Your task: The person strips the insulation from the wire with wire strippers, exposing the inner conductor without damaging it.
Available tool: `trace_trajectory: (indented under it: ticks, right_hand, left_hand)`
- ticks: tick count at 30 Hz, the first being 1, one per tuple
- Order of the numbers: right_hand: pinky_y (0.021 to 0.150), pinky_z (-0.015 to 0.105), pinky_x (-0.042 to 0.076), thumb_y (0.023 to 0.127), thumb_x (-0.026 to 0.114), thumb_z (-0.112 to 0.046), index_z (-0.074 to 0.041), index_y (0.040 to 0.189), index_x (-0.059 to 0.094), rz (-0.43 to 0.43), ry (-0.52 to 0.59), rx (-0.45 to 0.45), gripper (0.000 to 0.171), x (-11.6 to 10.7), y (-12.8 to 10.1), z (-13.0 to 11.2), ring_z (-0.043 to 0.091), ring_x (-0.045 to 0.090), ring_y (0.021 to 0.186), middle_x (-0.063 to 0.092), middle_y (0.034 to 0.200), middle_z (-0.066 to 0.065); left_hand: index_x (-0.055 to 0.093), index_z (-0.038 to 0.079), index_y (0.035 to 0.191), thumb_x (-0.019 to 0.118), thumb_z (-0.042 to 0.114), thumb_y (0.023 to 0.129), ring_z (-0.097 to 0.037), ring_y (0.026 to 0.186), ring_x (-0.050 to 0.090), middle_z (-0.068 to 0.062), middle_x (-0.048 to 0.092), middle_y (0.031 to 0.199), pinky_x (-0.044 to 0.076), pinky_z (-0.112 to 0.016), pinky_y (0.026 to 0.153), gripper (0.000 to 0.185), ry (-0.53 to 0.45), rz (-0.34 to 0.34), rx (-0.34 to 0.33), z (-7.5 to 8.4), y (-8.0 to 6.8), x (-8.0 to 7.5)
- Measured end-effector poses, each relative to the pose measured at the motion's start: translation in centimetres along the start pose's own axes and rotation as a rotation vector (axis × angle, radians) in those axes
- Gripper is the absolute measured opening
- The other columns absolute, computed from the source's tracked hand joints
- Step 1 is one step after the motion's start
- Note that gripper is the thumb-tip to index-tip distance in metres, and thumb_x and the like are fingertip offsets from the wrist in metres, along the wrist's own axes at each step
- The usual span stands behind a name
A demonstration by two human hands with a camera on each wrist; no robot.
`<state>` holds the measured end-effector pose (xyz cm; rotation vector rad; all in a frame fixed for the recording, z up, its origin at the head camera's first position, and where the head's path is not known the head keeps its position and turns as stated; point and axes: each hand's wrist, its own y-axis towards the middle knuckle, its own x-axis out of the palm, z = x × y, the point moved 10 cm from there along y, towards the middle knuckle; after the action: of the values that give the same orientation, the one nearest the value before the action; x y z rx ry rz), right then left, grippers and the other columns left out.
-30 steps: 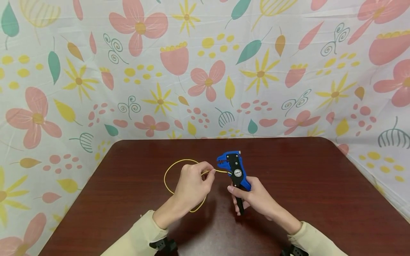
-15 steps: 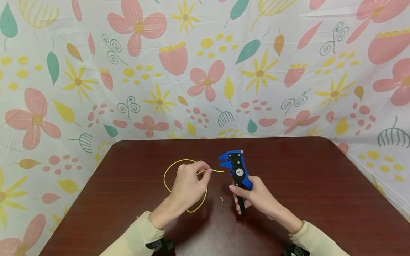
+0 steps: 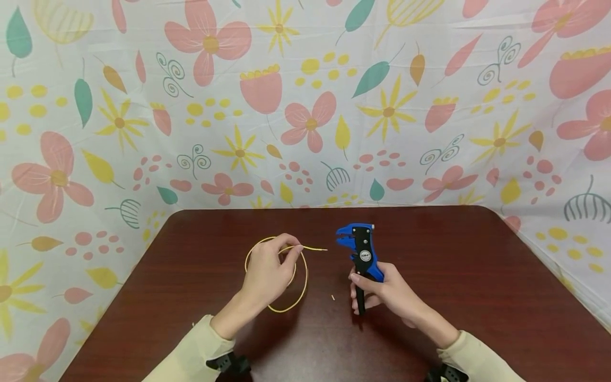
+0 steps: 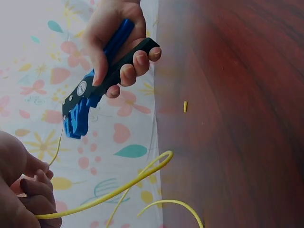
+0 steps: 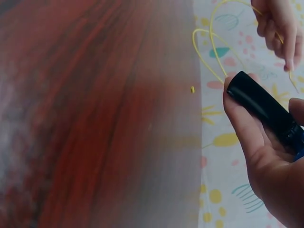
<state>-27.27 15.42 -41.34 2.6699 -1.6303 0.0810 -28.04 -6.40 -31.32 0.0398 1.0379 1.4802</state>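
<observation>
My left hand (image 3: 269,268) pinches a yellow wire (image 3: 312,248) between thumb and fingers. The wire's free end points right and looks thin and bare at its tip; the remainder loops behind and below the hand. In my right hand (image 3: 393,292) I grip a blue and black wire stripper (image 3: 365,249) by its handles, its head pointing up and its notched mouth facing left. A gap separates the wire tip from the tool. On the table lies a short yellow piece of insulation (image 3: 333,297), also visible in the left wrist view. The right wrist view shows the black handle (image 5: 259,102) across my fingers.
The dark reddish-brown table (image 3: 453,254) has rounded far corners. Behind its far edge hangs a pale cloth (image 3: 305,116) printed with flowers and leaves. Dark straps are on both wrists over light sleeves.
The wire end has come out of the stripper as my left hand moved left and the tool shifted slightly right. A short yellow piece has dropped onto the table.
</observation>
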Motion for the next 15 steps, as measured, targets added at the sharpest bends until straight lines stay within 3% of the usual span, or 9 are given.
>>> trace_trajectory:
  ticks: [8, 15]
  right_hand:
    - [0.080, 0.060, 0.060, 0.109, 0.061, -0.019, 0.011, 0.125, 0.051, 0.003, -0.005, -0.019, 0.036, -0.7, 0.0, -0.2, 0.037, 0.075, 0.081, 0.066, 0.095, 0.026]
    - [0.082, 0.059, 0.060, 0.110, 0.059, -0.020, 0.010, 0.132, 0.048, -0.017, -0.040, -0.028, 0.038, -0.8, 0.1, -0.1, 0.042, 0.075, 0.088, 0.066, 0.100, 0.028]
  left_hand:
    - [0.071, 0.012, 0.094, 0.069, 0.006, 0.098, 0.000, 0.040, 0.032, 0.011, 0.058, 0.064, 0.034, -0.025, 0.043, 0.008, -0.062, 0.041, -0.038, -1.1, 0.1, -1.6]
    - [0.069, 0.012, 0.089, 0.068, 0.002, 0.095, 0.000, 0.040, 0.033, 0.012, 0.057, 0.064, 0.035, -0.025, 0.044, 0.012, -0.048, 0.045, -0.047, -1.6, 0.1, -2.4]
